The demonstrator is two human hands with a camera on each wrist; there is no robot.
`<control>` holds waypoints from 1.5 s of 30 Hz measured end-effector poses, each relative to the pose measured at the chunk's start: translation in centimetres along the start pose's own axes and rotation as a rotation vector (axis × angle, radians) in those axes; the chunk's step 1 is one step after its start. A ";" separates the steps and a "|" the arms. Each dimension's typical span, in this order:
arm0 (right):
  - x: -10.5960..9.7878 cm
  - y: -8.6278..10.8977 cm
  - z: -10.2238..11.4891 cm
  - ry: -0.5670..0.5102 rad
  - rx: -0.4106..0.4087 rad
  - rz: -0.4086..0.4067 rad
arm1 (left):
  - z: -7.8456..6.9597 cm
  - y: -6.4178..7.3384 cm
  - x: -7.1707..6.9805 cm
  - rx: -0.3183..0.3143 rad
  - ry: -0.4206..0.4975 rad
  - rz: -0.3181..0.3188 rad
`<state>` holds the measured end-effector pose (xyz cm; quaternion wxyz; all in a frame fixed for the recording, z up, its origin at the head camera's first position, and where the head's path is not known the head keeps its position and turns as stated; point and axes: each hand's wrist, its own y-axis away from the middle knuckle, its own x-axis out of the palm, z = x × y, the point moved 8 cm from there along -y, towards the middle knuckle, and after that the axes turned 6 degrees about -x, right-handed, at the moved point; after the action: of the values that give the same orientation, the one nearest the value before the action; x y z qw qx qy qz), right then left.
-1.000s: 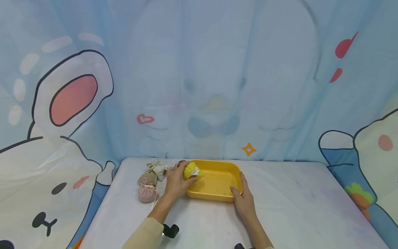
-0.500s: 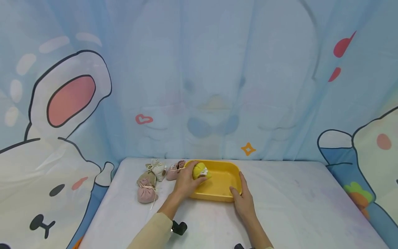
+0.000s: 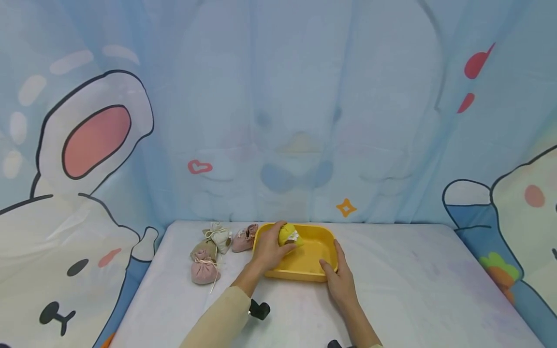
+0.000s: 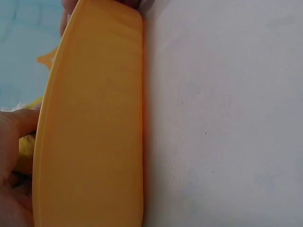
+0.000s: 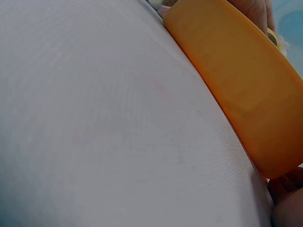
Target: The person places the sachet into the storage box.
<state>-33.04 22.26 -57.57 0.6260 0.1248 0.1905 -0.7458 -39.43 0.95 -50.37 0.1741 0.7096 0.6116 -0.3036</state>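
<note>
In the head view, the left hand point(image 3: 267, 251) is pinching a small yellow pouch point(image 3: 287, 234) between thumb and fingers, over the inside of a yellow tray point(image 3: 311, 260); whether the pouch is touching the tray's floor cannot be told. Compared with half a second ago, this hand is sitting farther right, so the pouch seems well past the rim, with letting go not yet done. The right hand point(image 3: 342, 284) is gripping the tray's right end, thumb over the rim. Left of the left hand, a pink pouch point(image 3: 205, 274) and a pale pouch point(image 3: 221, 238) are lying on the worktop point(image 3: 413, 275). In the left wrist view, the tray's wall is partly hiding the left hand. In the right wrist view, the right hand's fingers are pressing the tray's near corner.
</note>
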 end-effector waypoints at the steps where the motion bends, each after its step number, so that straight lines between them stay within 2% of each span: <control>1: 0.0 0.0 0.0 0.001 0.001 0.001 | 0.0 -0.1 0.2 -0.011 -0.002 0.008; 6: -0.1 0.0 0.0 -0.002 0.012 0.001 | -0.2 -0.7 1.1 -0.030 0.004 0.048; 12: -0.2 0.1 0.2 0.000 0.006 -0.006 | -0.8 -1.3 2.7 -0.006 0.047 0.119; 16: 0.0 0.1 0.3 -0.005 -0.002 -0.007 | -1.3 -1.6 3.6 -0.003 0.059 0.146; 26: 0.0 0.1 0.1 -0.013 -0.015 -0.008 | -2.4 -2.0 4.8 0.015 -0.010 0.121; 33: 0.3 0.0 -0.1 -0.019 -0.032 0.003 | -2.5 -2.1 5.0 0.027 0.020 0.091; 40: 0.2 -0.1 -0.1 -0.006 -0.042 -0.002 | -2.8 -2.4 5.5 0.034 0.048 0.126; 45: 0.1 -0.1 0.0 -0.007 -0.040 -0.008 | -2.6 -2.4 5.8 0.018 0.066 0.139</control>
<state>-33.11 22.20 -57.57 0.6262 0.1088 0.2037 -0.7447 -40.80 7.41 -51.81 0.1683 0.7616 0.5634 -0.2726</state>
